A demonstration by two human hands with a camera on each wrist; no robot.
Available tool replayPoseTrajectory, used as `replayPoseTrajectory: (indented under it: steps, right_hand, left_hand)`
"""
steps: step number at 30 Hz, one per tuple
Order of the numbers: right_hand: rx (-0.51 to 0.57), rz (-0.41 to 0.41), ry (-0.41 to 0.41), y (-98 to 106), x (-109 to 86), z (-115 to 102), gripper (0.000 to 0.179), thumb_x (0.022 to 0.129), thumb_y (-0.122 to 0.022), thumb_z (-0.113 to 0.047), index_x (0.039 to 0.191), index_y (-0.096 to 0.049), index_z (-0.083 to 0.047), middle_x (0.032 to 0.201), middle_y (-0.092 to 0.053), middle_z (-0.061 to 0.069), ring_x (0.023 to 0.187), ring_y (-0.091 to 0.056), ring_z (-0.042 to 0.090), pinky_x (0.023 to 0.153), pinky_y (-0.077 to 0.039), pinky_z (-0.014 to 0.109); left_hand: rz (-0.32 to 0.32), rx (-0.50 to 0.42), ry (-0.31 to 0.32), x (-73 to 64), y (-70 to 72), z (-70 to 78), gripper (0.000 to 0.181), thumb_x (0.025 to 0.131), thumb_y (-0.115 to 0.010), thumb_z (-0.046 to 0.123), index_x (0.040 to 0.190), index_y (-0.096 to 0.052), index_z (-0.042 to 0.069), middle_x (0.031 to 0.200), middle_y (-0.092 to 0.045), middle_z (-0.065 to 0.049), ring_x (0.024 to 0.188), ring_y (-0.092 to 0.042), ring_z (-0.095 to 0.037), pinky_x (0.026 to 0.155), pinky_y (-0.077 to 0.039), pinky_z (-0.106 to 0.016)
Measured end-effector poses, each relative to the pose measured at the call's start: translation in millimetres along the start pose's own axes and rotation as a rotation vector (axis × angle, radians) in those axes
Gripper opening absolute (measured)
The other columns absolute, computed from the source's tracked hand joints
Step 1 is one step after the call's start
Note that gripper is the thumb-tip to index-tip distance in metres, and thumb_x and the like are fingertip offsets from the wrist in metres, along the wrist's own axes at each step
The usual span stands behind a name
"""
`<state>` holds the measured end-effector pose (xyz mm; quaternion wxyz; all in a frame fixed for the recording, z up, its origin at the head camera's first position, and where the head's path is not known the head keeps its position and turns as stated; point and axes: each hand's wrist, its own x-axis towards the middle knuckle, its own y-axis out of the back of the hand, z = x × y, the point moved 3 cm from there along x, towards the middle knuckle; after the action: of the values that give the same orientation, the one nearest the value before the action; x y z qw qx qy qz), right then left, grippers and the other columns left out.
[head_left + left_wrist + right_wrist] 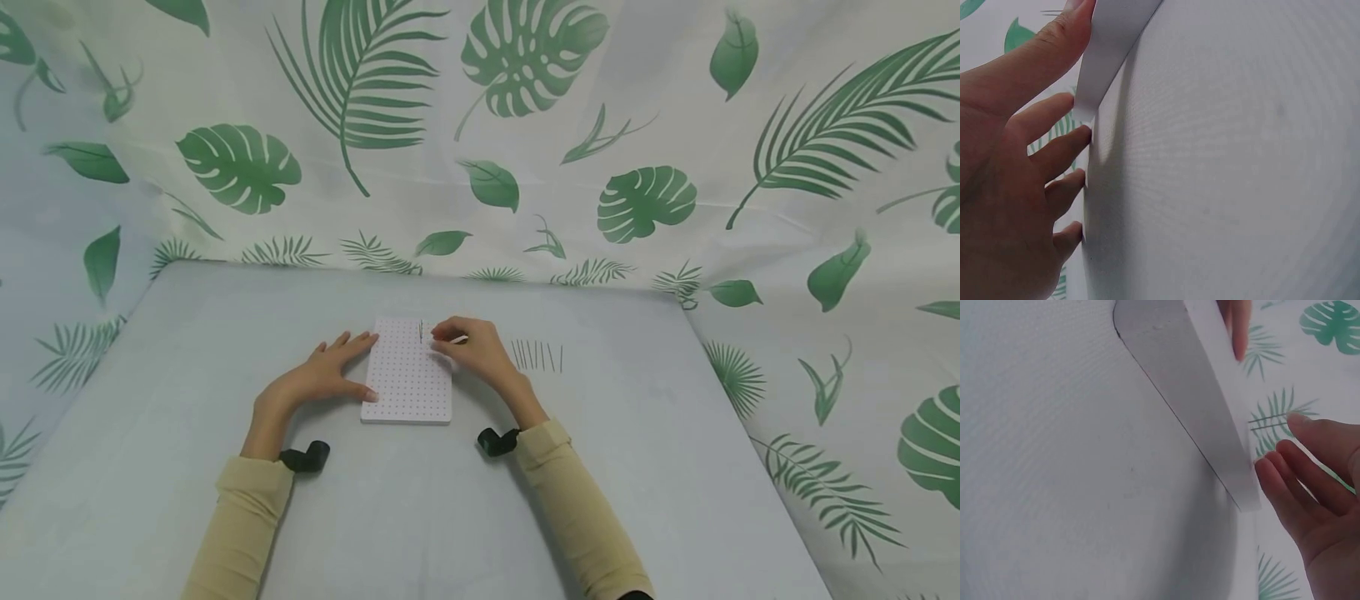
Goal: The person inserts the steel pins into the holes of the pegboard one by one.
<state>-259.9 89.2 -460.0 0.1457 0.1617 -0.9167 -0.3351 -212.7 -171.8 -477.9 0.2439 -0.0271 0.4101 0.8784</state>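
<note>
A white board [405, 383] with rows of small holes lies on the table. Two thin dark pins [1267, 422] stand close together in it, near its far right part in the head view. My left hand [322, 375] has its thumb and forefinger spread along the board's left side, touching it; the other fingers rest beyond the edge. Over the right edge, beside the pins, hovers my right hand [472, 346] with loosely bent fingers. In the right wrist view its thumb tip appears close to the pins' free ends, and no pin shows between its fingers.
Several thin dark pins [536, 356] lie in a row on the table, right of my right hand. The pale table [420, 508] reaches back to a white cloth [540, 200] printed with green leaves. Dark wrist cameras [307, 457] sit at both cuffs.
</note>
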Motion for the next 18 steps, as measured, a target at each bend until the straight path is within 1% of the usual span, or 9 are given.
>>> replayPoseTrajectory:
  steps: [6,10,14,18]
  right_hand:
    - [0.018,0.016,0.004,11,-9.8,6,0.016,0.092,-0.076,-0.01,0.108,-0.077,-0.008,0.107,-0.078,0.006,0.098,-0.074,0.02,0.085,-0.062,0.026]
    - [0.036,0.033,-0.027,18,-15.3,13,0.016,0.092,-0.074,-0.006,0.108,-0.078,-0.008,0.107,-0.078,0.007,0.099,-0.074,0.021,0.087,-0.062,0.028]
    - [0.035,0.047,-0.046,23,-19.7,17,0.017,0.092,-0.074,-0.006,0.108,-0.078,-0.008,0.107,-0.078,0.007,0.098,-0.073,0.021,0.087,-0.062,0.031]
    - [0.036,0.041,-0.065,27,-21.4,21,0.019,0.092,-0.074,-0.007,0.11,-0.077,-0.008,0.106,-0.078,0.007,0.096,-0.073,0.021,0.087,-0.062,0.034]
  left_hand:
    - [-0.003,-0.015,-0.003,-0.9,0.9,0.1,0.106,0.083,-0.083,0.044,0.164,-0.024,0.01,0.171,-0.016,-0.02,0.158,-0.001,-0.047,0.126,0.004,-0.064]
    - [-0.007,-0.022,-0.008,-1.2,0.9,0.9,0.106,0.083,-0.083,0.044,0.164,-0.024,0.009,0.171,-0.016,-0.02,0.158,-0.001,-0.047,0.127,0.004,-0.064]
    - [-0.005,-0.012,-0.008,-0.4,0.2,0.8,0.106,0.083,-0.083,0.044,0.164,-0.025,0.009,0.171,-0.017,-0.021,0.158,-0.002,-0.048,0.126,0.003,-0.065]
    - [0.002,-0.007,-0.003,-0.3,-0.1,0.2,0.106,0.082,-0.083,0.043,0.164,-0.025,0.009,0.171,-0.017,-0.02,0.158,-0.002,-0.047,0.127,0.003,-0.065]
